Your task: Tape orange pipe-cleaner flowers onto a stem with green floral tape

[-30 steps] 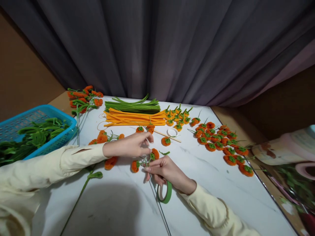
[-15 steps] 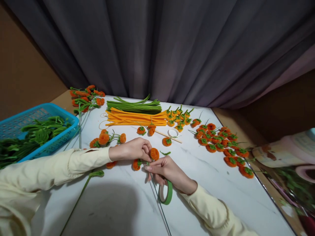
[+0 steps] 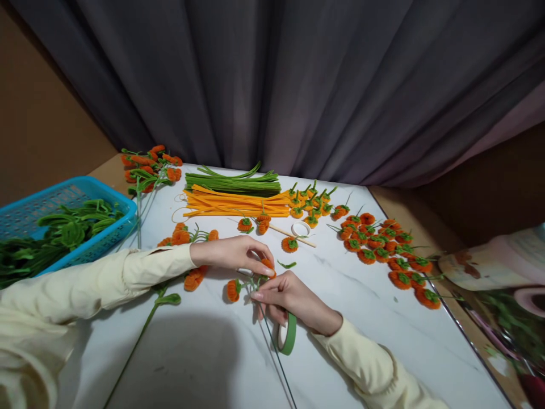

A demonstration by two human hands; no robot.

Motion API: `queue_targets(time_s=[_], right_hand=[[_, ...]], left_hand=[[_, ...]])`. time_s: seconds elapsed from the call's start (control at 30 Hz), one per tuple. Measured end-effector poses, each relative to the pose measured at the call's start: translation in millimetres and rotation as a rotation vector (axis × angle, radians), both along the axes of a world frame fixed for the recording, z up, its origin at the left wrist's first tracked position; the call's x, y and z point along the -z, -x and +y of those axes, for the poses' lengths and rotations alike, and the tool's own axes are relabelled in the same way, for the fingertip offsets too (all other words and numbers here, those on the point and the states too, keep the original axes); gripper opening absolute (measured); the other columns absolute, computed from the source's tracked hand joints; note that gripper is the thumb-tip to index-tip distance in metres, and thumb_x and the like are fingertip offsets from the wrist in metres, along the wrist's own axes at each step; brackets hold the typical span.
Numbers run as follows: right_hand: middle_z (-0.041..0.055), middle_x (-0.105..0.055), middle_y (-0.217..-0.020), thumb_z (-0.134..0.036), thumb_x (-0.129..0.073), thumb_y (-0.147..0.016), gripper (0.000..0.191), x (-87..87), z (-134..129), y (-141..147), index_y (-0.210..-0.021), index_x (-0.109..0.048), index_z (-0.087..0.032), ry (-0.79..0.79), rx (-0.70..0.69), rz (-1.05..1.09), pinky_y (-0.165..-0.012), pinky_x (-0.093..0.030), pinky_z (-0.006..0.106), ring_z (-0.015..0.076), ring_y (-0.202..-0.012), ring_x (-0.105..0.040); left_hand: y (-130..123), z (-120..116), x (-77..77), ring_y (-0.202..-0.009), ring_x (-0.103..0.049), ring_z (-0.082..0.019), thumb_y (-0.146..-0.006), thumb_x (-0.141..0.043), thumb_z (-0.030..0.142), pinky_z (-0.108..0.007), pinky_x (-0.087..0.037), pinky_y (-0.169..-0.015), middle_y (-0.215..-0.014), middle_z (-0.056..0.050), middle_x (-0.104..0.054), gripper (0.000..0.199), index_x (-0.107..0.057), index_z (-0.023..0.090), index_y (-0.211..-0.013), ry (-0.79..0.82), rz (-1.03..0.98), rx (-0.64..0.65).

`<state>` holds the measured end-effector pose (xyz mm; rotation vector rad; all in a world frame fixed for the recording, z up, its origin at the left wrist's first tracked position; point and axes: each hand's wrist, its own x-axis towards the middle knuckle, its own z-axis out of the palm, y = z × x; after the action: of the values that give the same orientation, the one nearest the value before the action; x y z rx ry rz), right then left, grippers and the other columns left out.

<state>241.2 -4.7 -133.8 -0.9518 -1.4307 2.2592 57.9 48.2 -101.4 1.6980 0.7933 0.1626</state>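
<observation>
Moved since half a second ago: our left hand [image 3: 232,254] has brought its thumb across the upper orange flower [image 3: 268,263], hiding more of it.
Stem's long axis: our stem [image 3: 278,357] runs from the flower heads down toward us, slanting right, just left of the green tape roll [image 3: 289,335].
Lower orange flower [image 3: 233,290]: points left, beyond and left of the tape roll.
Left hand: curled, thumb and fingertips pinching the upper flower.
Right hand [image 3: 293,298]: nearly closed, gripping the stem just beyond the tape roll.
</observation>
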Motion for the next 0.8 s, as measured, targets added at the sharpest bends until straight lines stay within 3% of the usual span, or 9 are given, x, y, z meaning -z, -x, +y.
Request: queue_targets(time_s=[0.13, 0.4, 0.53, 0.63, 0.8], right_hand=[[-0.0036, -0.051, -0.037, -0.043, -0.067, -0.074, 0.036, 0.9, -1, 0, -0.063, -0.068, -0.009, 0.001, -0.005, 0.008, -0.034, -0.024, 0.017, 0.0039, -0.030, -0.037], [-0.0047, -0.047, -0.034, -0.041, -0.067, -0.076, 0.034, 2.8, -3, -1, -0.081, -0.074, -0.008, -0.048, 0.028, -0.072, -0.037, -0.022, 0.018, 0.0027, -0.030, -0.034], [-0.0048, -0.047, -0.034, -0.040, -0.069, -0.074, 0.033, 3.5, -4, 0, -0.081, -0.074, -0.008, -0.029, 0.084, -0.101, -0.037, -0.022, 0.019, 0.0028, -0.030, -0.032], [-0.0053, -0.045, -0.032, -0.040, -0.068, -0.074, 0.034, 2.7, -3, 0, -0.080, -0.074, -0.007, -0.009, 0.075, -0.075, -0.037, -0.020, 0.019, 0.0027, -0.029, -0.032], [-0.0019, -0.053, -0.039, -0.041, -0.070, -0.072, 0.034, -0.8, -3, 0, -0.072, -0.073, -0.007, 0.012, 0.064, -0.066, -0.036, -0.019, 0.019, 0.0020, -0.030, -0.034]], left_hand=[[-3, -2, -2.7, -0.072, -0.056, -0.011, -0.083, -0.058, 0.033, -0.017, -0.040, -0.064, -0.082, -0.003, -0.067, 0.025, -0.067, 0.012, -0.093, -0.164, 0.060, 0.054], [-3, -9, 3.1, -0.076, -0.061, -0.014, -0.081, -0.060, 0.034, -0.017, -0.042, -0.066, -0.089, -0.004, -0.070, 0.028, -0.067, 0.015, -0.100, -0.210, 0.035, -0.036], [5, -8, 8.2, -0.071, -0.062, -0.016, -0.074, -0.064, 0.045, -0.021, -0.045, -0.060, -0.083, -0.005, -0.070, 0.050, -0.056, 0.014, -0.112, 0.014, 0.091, -0.219], [14, -7, 7.5, -0.069, -0.062, -0.016, -0.072, -0.065, 0.048, -0.022, -0.045, -0.062, -0.073, -0.004, -0.069, 0.039, -0.065, 0.013, -0.089, 0.235, 0.117, -0.176], [14, -10, 6.0, -0.058, -0.059, -0.011, -0.066, -0.074, 0.038, -0.021, -0.044, -0.061, -0.060, 0.000, -0.066, 0.027, -0.065, 0.013, -0.070, 0.401, 0.050, -0.134]])
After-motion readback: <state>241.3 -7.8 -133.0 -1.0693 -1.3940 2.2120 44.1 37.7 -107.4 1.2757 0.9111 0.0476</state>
